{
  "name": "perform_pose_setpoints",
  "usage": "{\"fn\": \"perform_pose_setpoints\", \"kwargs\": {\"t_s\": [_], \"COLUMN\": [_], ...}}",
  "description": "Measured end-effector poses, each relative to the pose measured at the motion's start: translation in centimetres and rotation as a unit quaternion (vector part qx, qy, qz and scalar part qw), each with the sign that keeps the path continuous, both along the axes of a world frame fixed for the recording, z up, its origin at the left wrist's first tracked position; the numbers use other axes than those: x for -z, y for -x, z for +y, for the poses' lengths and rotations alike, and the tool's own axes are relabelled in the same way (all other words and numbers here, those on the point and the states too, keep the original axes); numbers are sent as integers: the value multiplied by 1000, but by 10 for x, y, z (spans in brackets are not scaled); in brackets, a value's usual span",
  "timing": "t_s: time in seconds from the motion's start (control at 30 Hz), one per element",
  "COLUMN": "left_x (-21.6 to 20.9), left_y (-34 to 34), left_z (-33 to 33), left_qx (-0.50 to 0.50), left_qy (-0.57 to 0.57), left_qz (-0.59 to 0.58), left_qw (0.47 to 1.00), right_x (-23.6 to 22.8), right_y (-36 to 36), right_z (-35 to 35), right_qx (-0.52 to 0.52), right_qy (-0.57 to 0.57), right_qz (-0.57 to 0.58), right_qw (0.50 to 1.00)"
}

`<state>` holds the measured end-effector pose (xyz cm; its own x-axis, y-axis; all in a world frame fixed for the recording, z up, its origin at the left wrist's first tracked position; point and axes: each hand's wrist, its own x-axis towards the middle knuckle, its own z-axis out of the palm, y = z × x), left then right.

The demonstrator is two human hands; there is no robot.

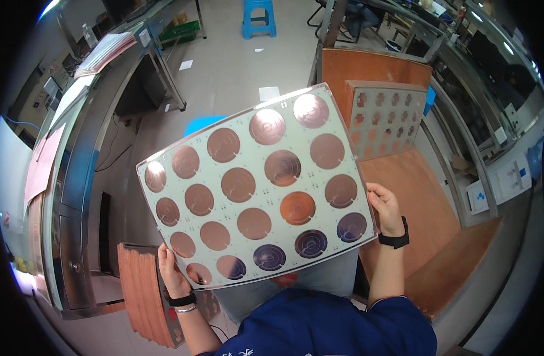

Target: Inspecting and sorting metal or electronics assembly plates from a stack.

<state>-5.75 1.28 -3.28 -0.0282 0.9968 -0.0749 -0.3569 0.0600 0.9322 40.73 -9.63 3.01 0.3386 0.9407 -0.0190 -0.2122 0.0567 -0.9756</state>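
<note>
Panel (pixel 257 190) of copper discs hides fingers of left hand (pixel 170 272) and right hand (pixel 386 207) gripping it

One pale rectangular panel (pixel 257 187) is showing twenty round copper discs, sitting in four rows of five. Four discs along its lower edge are looking dark bluish; the other sixteen are looking copper. Two hands are appearing at the panel: one left hand (pixel 171 273) and one right hand (pixel 386 207). The right wrist is wearing one black watch (pixel 395 240); the left wrist is wearing two bands, one black (pixel 181 300) and one silver. One blue stool (pixel 259 18) is standing on the floor, and one second perforated panel (pixel 384 118) is leaning behind
</note>
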Motion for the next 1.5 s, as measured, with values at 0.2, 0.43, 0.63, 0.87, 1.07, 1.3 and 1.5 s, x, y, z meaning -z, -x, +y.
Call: {"fn": "perform_pose_setpoints", "kwargs": {"t_s": [0.2, 0.43, 0.63, 0.87, 1.07, 1.3, 1.5], "left_x": [-2, -23, -20, -52, -72, 39, -16], "left_y": [3, 6, 27, -48, -48, -13, -55], "left_z": [-1, -4, 35, 24, 35, 24, 5], "left_qx": [-16, -63, 98, -21, 2, 233, 96], "left_qy": [-6, -67, -325, -111, 28, 59, -24], "left_qz": [19, -69, 10, -148, -348, -450, -329], "left_qw": [1000, 993, 941, 983, 937, 860, 939], "right_x": [3, 10, 11, 69, -1, 42, 44], "right_y": [-3, -17, 1, -54, 27, 28, 64], "right_z": [3, 12, 55, 40, 31, 25, 45], "right_qx": [-9, 57, 88, -268, 34, -60, -24], "right_qy": [3, -66, -384, -116, -107, 40, -14], "right_qz": [4, -6, -134, 467, 260, 307, 329], "right_qw": [1000, 996, 909, 835, 959, 949, 944]}}
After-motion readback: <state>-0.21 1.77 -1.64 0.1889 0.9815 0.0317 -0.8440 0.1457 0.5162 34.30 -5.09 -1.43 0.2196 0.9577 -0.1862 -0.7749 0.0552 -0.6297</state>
